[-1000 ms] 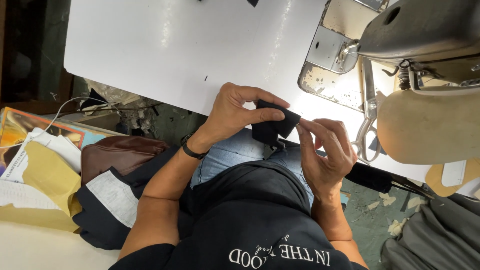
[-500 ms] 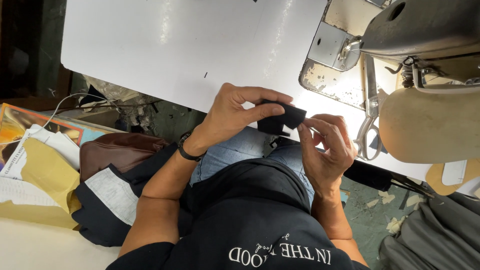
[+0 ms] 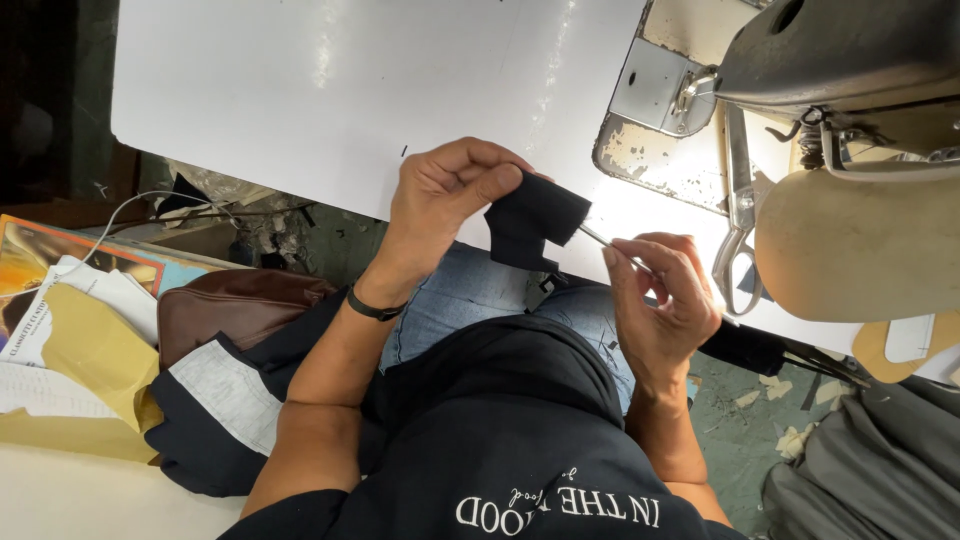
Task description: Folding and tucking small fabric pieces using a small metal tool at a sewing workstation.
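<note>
Both hands work just above the lap at the near edge of the white bench (image 3: 330,90). Left hand (image 3: 450,190) pinches a small black fabric piece (image 3: 530,225) between thumb and fingers, holding it up and steady so its edge faces the right hand (image 3: 660,300), which closes narrowly on a thin metal tool (image 3: 605,243), possibly tweezers or a pick, its tip touching the cloth. Scissors (image 3: 738,215) lie by the worn sewing machine (image 3: 840,60) at far right. At left, a brown bag (image 3: 225,310) and papers (image 3: 90,340) crowd a cluttered workshop.
</note>
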